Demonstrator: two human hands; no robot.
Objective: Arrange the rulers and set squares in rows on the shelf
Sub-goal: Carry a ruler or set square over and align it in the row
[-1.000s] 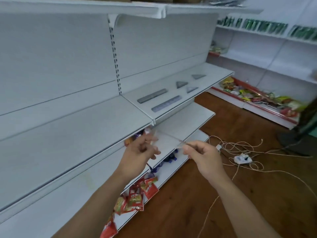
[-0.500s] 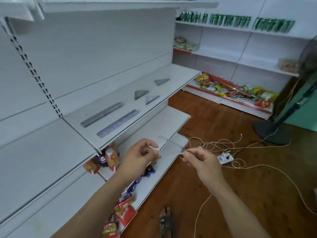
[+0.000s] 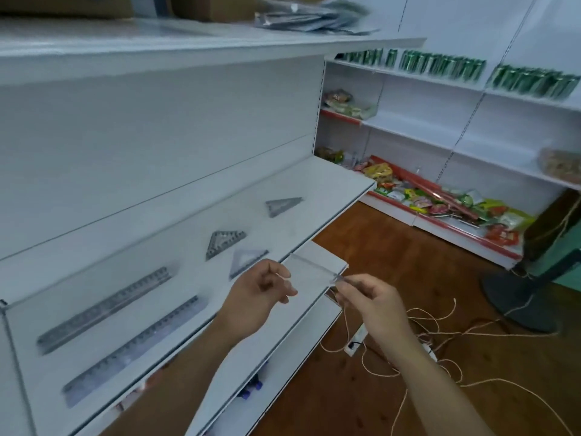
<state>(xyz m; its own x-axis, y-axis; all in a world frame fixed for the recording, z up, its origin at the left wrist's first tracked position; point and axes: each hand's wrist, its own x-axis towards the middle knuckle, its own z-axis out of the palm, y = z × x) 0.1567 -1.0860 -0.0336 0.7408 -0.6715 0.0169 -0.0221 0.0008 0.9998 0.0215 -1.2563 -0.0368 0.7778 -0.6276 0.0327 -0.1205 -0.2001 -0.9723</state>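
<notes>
Pinching clear set square point(image 3: 311, 268), right hand point(image 3: 372, 302)

The light is soft, even and a bit dim and blue. No hard shadows fall on the white shelf point(image 3: 327, 190). Everything is blurry; the green cans point(image 3: 440, 66) at 1 o'clock and packets point(image 3: 311, 17) at 12 o'clock are smeared most. The clear ruler point(image 3: 314, 267) barely shows. Straight lines bend near the edges.

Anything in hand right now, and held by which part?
A clear plastic piece, ruler or set square, pinched at its right end by the right hand. Whether the left hand grips it is unclear.
</notes>
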